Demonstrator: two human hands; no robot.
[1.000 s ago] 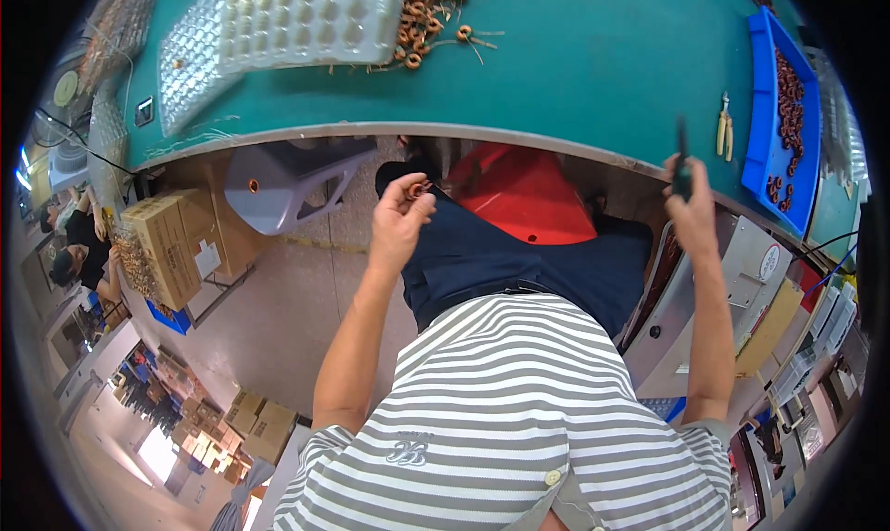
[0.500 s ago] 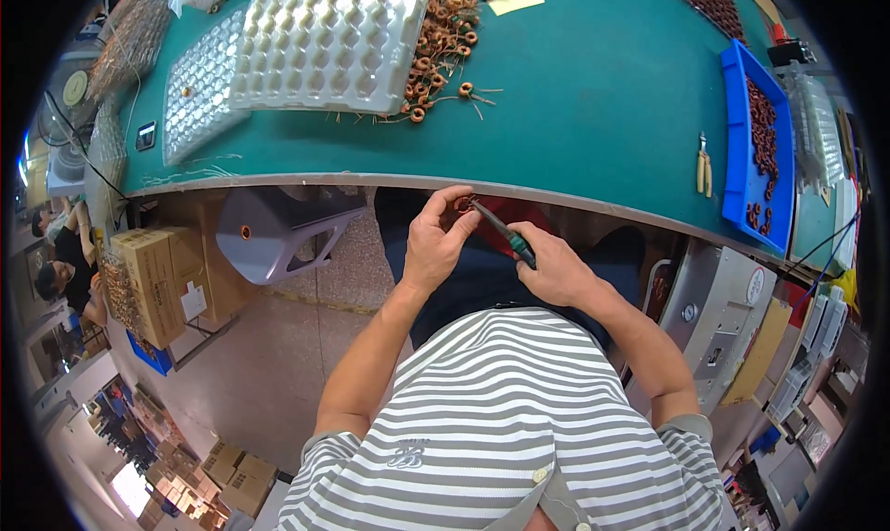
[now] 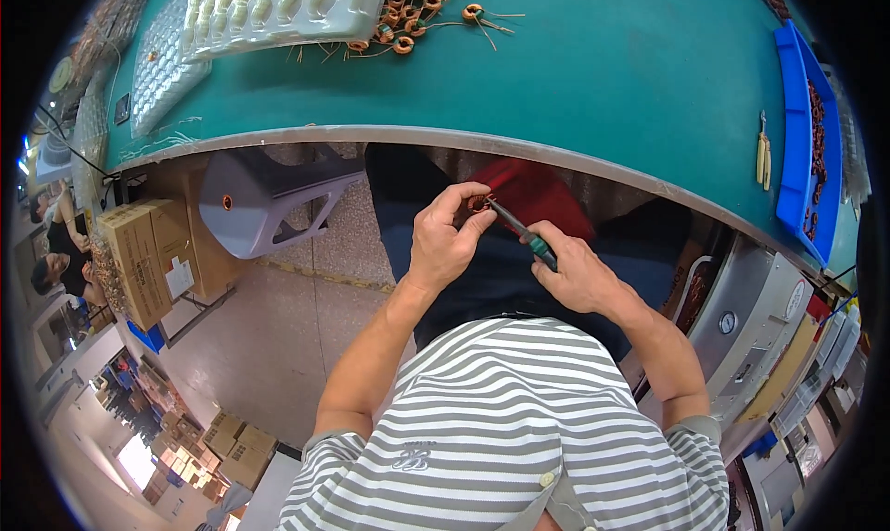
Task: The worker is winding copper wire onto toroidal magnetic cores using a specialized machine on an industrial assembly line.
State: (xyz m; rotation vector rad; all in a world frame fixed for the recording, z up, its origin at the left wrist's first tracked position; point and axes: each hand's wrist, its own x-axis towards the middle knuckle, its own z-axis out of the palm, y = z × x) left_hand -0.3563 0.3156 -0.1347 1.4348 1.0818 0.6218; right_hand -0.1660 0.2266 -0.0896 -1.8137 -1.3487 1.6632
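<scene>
My left hand point(image 3: 445, 241) pinches a small reddish-brown wire-wound ring coil point(image 3: 479, 203) between thumb and fingers, below the table's front edge and above my lap. My right hand point(image 3: 577, 271) is closed round the dark green and black handle of a slim hand tool point(image 3: 512, 221). Its grey tapering shaft points up and left, and the tip meets the coil. Whether the tip is inside the ring or only against its rim, I cannot tell. A piece of red cloth point(image 3: 538, 197) lies behind the coil and tool.
On the green table point(image 3: 593, 86), copper coils point(image 3: 403, 44) with wire leads are heaped beside clear plastic trays point(image 3: 287, 17). Yellow-handled pliers point(image 3: 763, 160) lie near a blue bin point(image 3: 794, 132) of dark coils. A grey stool point(image 3: 246, 202) and cardboard boxes point(image 3: 139, 253) stand at the left.
The view has shifted, so the table sits higher in the picture. My hands have come a little away from the table edge, still holding the coil and the tool.
</scene>
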